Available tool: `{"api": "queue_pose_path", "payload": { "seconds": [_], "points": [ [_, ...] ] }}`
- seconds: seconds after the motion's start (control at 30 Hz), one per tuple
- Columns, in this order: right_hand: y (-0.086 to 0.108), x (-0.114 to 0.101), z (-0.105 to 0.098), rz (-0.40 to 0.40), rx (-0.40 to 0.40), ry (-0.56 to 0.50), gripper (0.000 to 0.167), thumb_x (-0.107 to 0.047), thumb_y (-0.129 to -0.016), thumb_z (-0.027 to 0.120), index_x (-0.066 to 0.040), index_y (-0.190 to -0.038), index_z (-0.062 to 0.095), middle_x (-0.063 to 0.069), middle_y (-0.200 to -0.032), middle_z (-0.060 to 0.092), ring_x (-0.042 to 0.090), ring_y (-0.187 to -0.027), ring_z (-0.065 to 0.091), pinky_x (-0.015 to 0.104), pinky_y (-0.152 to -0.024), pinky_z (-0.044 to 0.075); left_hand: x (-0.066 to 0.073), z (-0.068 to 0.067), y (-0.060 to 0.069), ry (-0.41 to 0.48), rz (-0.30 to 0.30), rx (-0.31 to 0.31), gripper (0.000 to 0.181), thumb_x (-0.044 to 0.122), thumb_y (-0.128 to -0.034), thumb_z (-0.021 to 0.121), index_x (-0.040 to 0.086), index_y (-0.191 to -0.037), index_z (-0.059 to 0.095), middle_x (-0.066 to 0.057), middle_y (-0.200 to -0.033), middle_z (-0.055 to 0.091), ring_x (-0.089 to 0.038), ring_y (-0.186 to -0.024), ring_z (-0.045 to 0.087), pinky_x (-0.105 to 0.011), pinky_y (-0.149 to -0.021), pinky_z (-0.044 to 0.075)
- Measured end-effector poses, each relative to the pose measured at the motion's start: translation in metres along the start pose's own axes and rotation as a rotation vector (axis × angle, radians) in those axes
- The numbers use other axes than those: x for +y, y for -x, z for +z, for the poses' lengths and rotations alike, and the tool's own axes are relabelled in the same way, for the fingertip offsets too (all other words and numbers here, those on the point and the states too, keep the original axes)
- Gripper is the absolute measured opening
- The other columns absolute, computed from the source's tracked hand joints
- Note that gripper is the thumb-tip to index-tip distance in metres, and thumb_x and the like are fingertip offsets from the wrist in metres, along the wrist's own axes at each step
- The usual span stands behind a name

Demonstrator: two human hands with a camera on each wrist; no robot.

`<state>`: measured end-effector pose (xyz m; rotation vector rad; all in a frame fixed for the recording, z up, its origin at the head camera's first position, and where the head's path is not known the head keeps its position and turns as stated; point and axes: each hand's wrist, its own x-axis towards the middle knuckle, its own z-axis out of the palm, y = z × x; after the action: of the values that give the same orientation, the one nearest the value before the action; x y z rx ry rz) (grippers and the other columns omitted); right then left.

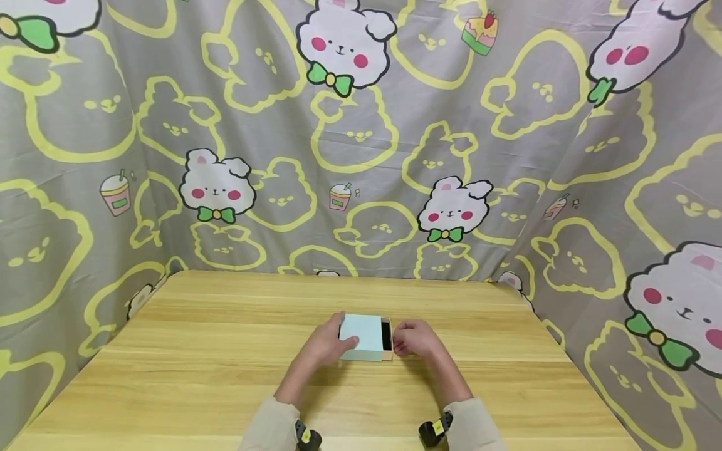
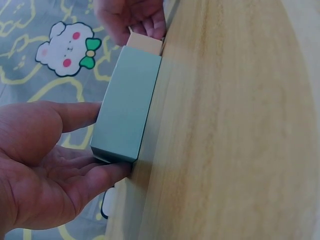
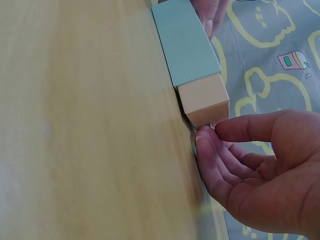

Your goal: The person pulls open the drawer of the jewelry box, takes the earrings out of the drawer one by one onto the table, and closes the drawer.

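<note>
A light green box sleeve (image 1: 362, 335) lies on the table, and a peach inner tray (image 3: 205, 97) sticks a little way out of its right end. Through the gap a black interior shows in the head view. My left hand (image 1: 325, 343) grips the sleeve's left end, thumb on one side and fingers round the far end, as the left wrist view (image 2: 122, 105) of the sleeve also shows. At the tray's outer end, my right hand (image 1: 416, 338) pinches with thumb and forefinger at the end face; in the right wrist view the fingertips (image 3: 206, 135) are bent there.
The wooden table (image 1: 225, 313) carries the box near its middle. A grey curtain (image 1: 361, 138) with bear-like cartoon patterns hangs behind the table and along both sides. Beige sleeves and black wrist cameras (image 1: 308, 437) are on both forearms.
</note>
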<state>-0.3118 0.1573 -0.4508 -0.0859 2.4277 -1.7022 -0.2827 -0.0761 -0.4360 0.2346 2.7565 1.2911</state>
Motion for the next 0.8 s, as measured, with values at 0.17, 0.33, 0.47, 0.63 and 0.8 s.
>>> {"api": "queue_pose_path", "payload": {
  "seconds": [0.17, 0.33, 0.47, 0.63, 0.8],
  "points": [
    [0.0, 0.001, -0.005, 0.004, -0.016, -0.014, 0.012, 0.002, -0.09, 0.056, 0.012, -0.091, 0.062, 0.015, -0.077, 0.066, 0.018, -0.067, 0.065, 0.032, -0.065, 0.06, -0.001, 0.0, 0.0, 0.0, -0.006, 0.0, 0.075, 0.03, -0.0978, 0.068, -0.003, -0.155, 0.034, -0.025, -0.155, 0.044, -0.045, -0.142, 0.043, -0.059, -0.112, 0.039],
    [0.0, 0.003, -0.008, 0.017, -0.015, -0.007, 0.012, 0.001, -0.09, 0.056, 0.012, -0.092, 0.062, 0.014, -0.077, 0.066, 0.018, -0.067, 0.064, 0.032, -0.065, 0.06, -0.001, 0.0, 0.0, -0.002, 0.001, -0.002, 0.075, 0.03, -0.0978, 0.068, -0.003, -0.155, 0.033, -0.026, -0.155, 0.044, -0.045, -0.141, 0.043, -0.06, -0.112, 0.039],
    [0.0, 0.004, -0.011, 0.03, -0.001, -0.002, 0.013, 0.001, -0.091, 0.057, 0.012, -0.093, 0.063, 0.014, -0.077, 0.065, 0.019, -0.067, 0.064, 0.032, -0.064, 0.059, 0.0, 0.0, 0.0, 0.002, 0.004, -0.003, 0.075, 0.03, -0.0977, 0.068, -0.004, -0.155, 0.033, -0.026, -0.155, 0.043, -0.046, -0.142, 0.042, -0.06, -0.113, 0.038],
    [0.001, 0.005, -0.015, 0.048, 0.01, -0.016, 0.012, 0.003, -0.09, 0.056, 0.012, -0.093, 0.062, 0.014, -0.077, 0.064, 0.019, -0.067, 0.063, 0.032, -0.065, 0.059, 0.0, 0.0, 0.001, -0.002, 0.006, 0.001, 0.075, 0.029, -0.0975, 0.069, -0.004, -0.154, 0.034, -0.027, -0.154, 0.044, -0.047, -0.142, 0.042, -0.06, -0.113, 0.038],
    [0.003, 0.005, -0.019, 0.061, -0.003, -0.024, 0.012, 0.004, -0.091, 0.055, 0.013, -0.094, 0.062, 0.013, -0.078, 0.064, 0.02, -0.068, 0.063, 0.032, -0.067, 0.06, 0.001, 0.0, 0.001, -0.006, 0.002, 0.004, 0.074, 0.028, -0.0973, 0.069, -0.005, -0.154, 0.034, -0.028, -0.153, 0.045, -0.047, -0.141, 0.043, -0.06, -0.112, 0.039]
  ]
}}
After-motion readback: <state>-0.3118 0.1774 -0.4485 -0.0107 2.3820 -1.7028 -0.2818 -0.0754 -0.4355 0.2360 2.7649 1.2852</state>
